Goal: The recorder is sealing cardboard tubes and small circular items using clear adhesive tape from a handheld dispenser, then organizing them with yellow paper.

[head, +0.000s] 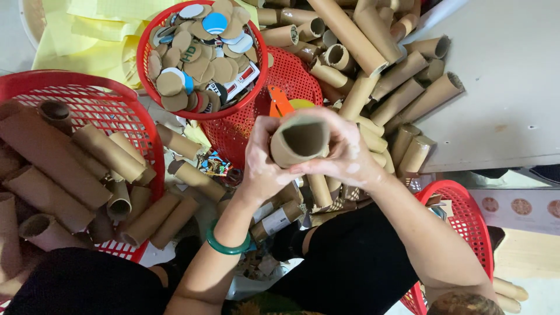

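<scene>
Two bare hands meet in the middle of the head view around one cardboard tube (298, 140), its open, slightly squashed mouth turned up toward the camera. The left hand (262, 163) wraps the tube from its left side, its grip pressed against the cardboard wall with the thumb up by the rim. The right hand (344, 154) closes its grip on the other side, fingers curled over the top and right of the rim. A green bangle (224, 245) sits on the left wrist.

Just beyond the hands stands a small red basket (146, 58) filled with round cardboard discs (198, 58), most of them brown, a few blue or white. It rests partly on an upturned red mesh basket (291, 76). A heap of loose tubes (373, 64) spreads behind and to the right of the held tube, reaching a grey bench (507, 76) whose near edge runs along the right side. A large red basket (99, 99) at the left holds more tubes, and another red basket (466, 216) shows at the lower right. Yellow paper sheets (87, 35) lie at the upper left.
</scene>
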